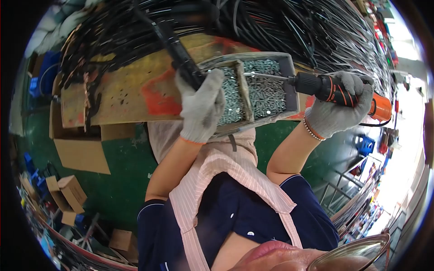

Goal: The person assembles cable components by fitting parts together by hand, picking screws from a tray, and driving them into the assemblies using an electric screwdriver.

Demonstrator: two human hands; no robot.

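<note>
A grey knitted glove covers my left hand (202,101), which is closed around a black bar-like part (180,56) that slants up and to the left. My right hand (346,101), also gloved, grips a black and orange electric screwdriver (323,87). The tool's long thin bit points left over a divided bin (292,97) full of small silvery screws (266,95). The bit's tip lies near the bin's divider, close to my left hand. Whether a screw sits on the tip is too small to tell.
The bin rests on a worn wooden board (117,101) with red paint. Long black strips (289,34) pile up behind it. An open cardboard box (81,155) stands below the board's left end, and more boxes (72,192) lie lower left. Metal racks (339,187) stand at right.
</note>
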